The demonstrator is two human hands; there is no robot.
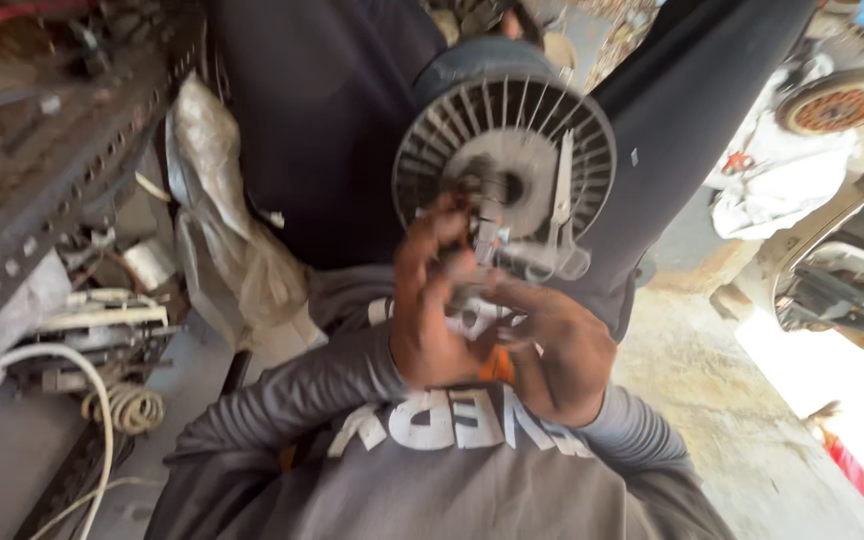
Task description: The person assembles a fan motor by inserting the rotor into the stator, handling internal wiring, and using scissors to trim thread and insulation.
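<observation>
gripping a small metal part (487, 245) together, both hands (497, 335) press against the finned rotor (512, 150).

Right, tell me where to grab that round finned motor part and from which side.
Probably best to take the round finned part by its outer rim, from the upper side away from the body. The ring of thin fins looks easy to bend, and the left hand and right hand already crowd the lower edge around the hub, where a metal tool lies across the face.
</observation>
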